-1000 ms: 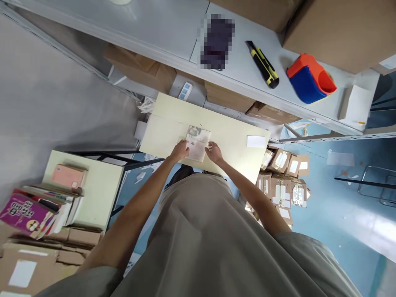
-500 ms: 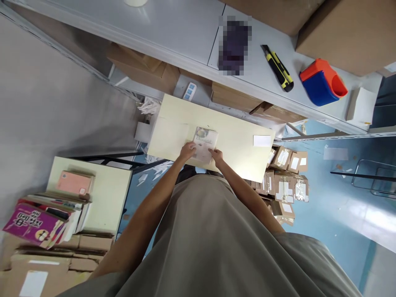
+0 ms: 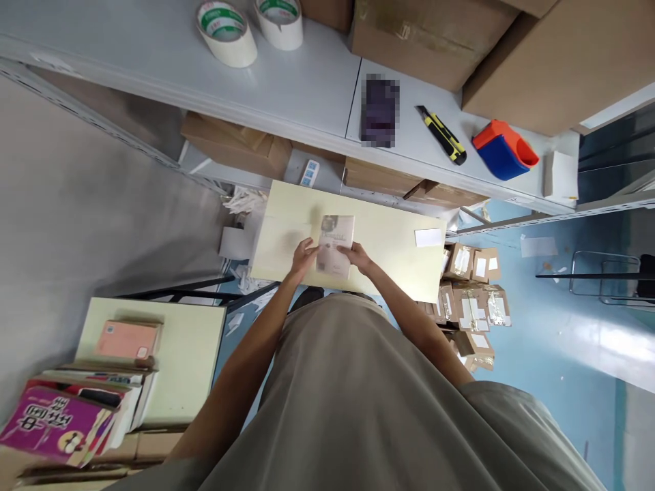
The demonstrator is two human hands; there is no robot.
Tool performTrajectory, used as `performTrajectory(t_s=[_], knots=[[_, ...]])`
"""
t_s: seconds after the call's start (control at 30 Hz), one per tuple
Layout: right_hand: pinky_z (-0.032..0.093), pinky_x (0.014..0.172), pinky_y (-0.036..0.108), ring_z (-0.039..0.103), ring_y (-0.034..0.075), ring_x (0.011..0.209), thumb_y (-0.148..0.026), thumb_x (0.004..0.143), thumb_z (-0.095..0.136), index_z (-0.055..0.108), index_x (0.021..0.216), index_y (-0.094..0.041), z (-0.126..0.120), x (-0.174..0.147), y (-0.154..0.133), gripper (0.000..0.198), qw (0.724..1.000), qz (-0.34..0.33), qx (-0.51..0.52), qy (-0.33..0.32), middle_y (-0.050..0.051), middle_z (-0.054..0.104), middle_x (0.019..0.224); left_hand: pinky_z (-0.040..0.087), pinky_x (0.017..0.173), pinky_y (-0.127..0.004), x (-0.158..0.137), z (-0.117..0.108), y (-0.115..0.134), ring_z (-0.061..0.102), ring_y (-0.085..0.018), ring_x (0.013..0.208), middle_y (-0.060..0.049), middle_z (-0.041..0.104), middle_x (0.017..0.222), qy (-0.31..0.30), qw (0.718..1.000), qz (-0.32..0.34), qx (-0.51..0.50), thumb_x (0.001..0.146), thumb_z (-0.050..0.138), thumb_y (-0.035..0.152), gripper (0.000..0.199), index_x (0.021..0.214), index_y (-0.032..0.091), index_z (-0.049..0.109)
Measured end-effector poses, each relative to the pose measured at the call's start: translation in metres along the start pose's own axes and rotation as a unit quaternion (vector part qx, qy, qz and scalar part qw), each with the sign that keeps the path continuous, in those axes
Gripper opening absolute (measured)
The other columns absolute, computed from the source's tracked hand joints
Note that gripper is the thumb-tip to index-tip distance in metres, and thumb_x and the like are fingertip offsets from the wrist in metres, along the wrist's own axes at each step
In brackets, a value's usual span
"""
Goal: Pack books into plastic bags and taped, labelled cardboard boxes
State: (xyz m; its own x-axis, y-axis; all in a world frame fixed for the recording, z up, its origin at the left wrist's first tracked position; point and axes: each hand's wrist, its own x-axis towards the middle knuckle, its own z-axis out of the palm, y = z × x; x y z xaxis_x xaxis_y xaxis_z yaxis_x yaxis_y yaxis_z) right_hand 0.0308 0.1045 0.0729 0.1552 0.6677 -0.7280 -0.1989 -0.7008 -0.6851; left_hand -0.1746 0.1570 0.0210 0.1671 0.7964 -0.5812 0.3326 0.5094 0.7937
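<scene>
The book point(image 3: 335, 247) is shifting since the earlier frames: it is now standing straighter to the view and seems to be coming up off the tabletop point(image 3: 389, 266), with a soft shadow falling to its left. The right hand's thumb is also reaching onto the cover, where the two hands were earlier only flanking the book. This suggests that the book is no longer just lying there but is being handled.

The book is sitting between the two hands, a little left of the tabletop's middle and nearer its near edge than its far one. The right hand point(image 3: 357, 256) is clamping the book's right edge, thumb over the cover. The left hand point(image 3: 304, 258) is touching the left edge; whether its fingers are closing behind the book cannot be told. A white slip point(image 3: 428, 237) is lying well apart, by the tabletop's far right corner.
</scene>
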Motion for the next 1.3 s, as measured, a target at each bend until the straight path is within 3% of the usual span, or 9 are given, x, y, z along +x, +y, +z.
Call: performTrajectory(t_s=[0.07,0.23,0.3,0.5,0.7,0.9,0.97,1.13,1.3], knots=[[0.068,0.085,0.039,0.082,0.028,0.097,-0.046,0.084,0.097,0.084,0.108,-0.019,-0.014,-0.015,-0.020,0.039,0.998,-0.028,0.007,-0.059,0.009,0.088,0.105,0.051,0.129,-0.047,-0.001,-0.018,0.016,0.056,-0.036,0.163,-0.021,0.056,0.176,-0.008,0.998,0.009,-0.068,0.088,0.084,0.056,0.080,0.157,0.020,0.064],[0.070,0.104,0.048,0.082,0.035,0.121,-0.063,0.080,0.100,0.086,0.128,-0.021,-0.042,-0.058,-0.061,0.066,0.974,-0.100,0.064,-0.194,0.012,0.087,0.130,0.060,0.121,-0.057,-0.019,-0.056,0.066,0.072,-0.046,0.144,-0.021,0.085,0.132,-0.254,0.938,0.036,-0.233,0.078,0.093,0.073,0.081,0.134,0.015,0.080],[0.069,0.108,0.051,0.081,0.036,0.125,-0.064,0.080,0.100,0.086,0.130,-0.021,-0.046,-0.070,-0.070,0.068,0.968,-0.110,0.072,-0.212,0.013,0.086,0.136,0.062,0.117,-0.057,-0.032,-0.060,0.087,0.076,-0.048,0.136,-0.021,0.087,0.123,-0.290,0.923,0.040,-0.249,0.071,0.100,0.071,0.081,0.126,0.014,0.084],[0.067,0.113,0.051,0.080,0.037,0.128,-0.065,0.080,0.100,0.085,0.130,-0.021,-0.048,-0.085,-0.078,0.068,0.966,-0.130,0.082,-0.207,0.012,0.085,0.140,0.065,0.111,-0.056,-0.065,-0.045,0.133,0.083,-0.046,0.122,-0.019,0.088,0.122,-0.267,0.943,0.040,-0.197,0.067,0.108,0.057,0.072,0.123,0.014,0.089],[0.069,0.106,0.048,0.079,0.036,0.129,-0.064,0.083,0.097,0.081,0.136,-0.021,-0.054,-0.075,-0.072,0.070,0.972,-0.136,0.067,-0.180,0.013,0.085,0.138,0.065,0.111,-0.054,-0.073,-0.037,0.141,0.081,-0.045,0.125,-0.019,0.088,0.125,-0.216,0.964,0.060,-0.147,0.069,0.104,0.064,0.078,0.127,0.014,0.087],[0.060,0.122,0.051,0.066,0.039,0.150,-0.058,0.085,0.095,0.071,0.149,-0.024,-0.041,-0.055,-0.057,0.076,0.990,-0.133,-0.016,0.051,0.016,0.070,0.162,0.062,0.115,-0.054,-0.060,-0.021,0.120,0.078,-0.044,0.129,-0.017,0.087,0.128,-0.148,0.982,0.110,-0.047,0.081,0.092,0.068,0.075,0.130,0.013,0.083],[0.057,0.124,0.049,0.061,0.038,0.157,-0.059,0.087,0.094,0.068,0.152,-0.026,-0.031,-0.056,-0.056,0.078,0.990,-0.133,-0.014,0.033,0.015,0.067,0.166,0.062,0.114,-0.052,-0.058,-0.012,0.115,0.078,-0.042,0.127,-0.016,0.086,0.130,-0.124,0.983,0.135,0.025,0.092,0.082,0.061,0.062,0.132,0.013,0.082],[0.063,0.105,0.038,0.073,0.029,0.129,-0.073,0.092,0.085,0.071,0.134,-0.027,-0.004,-0.068,-0.059,0.064,0.984,-0.141,-0.002,-0.113,0.009,0.078,0.138,0.060,0.113,-0.050,-0.073,0.019,0.114,0.080,-0.042,0.123,-0.015,0.086,0.124,-0.059,0.954,0.147,0.257,0.105,0.064,0.029,0.039,0.140,0.019,0.079],[0.059,0.090,0.032,0.070,0.022,0.098,-0.076,0.098,0.074,0.065,0.100,-0.027,0.006,-0.066,-0.051,0.050,0.981,-0.184,-0.046,-0.048,0.000,0.072,0.098,0.059,0.113,-0.054,-0.095,0.045,0.116,0.080,-0.046,0.125,-0.021,0.083,0.134,-0.075,0.921,0.145,0.355,0.103,0.068,0.024,0.054,0.156,0.017,0.068]])
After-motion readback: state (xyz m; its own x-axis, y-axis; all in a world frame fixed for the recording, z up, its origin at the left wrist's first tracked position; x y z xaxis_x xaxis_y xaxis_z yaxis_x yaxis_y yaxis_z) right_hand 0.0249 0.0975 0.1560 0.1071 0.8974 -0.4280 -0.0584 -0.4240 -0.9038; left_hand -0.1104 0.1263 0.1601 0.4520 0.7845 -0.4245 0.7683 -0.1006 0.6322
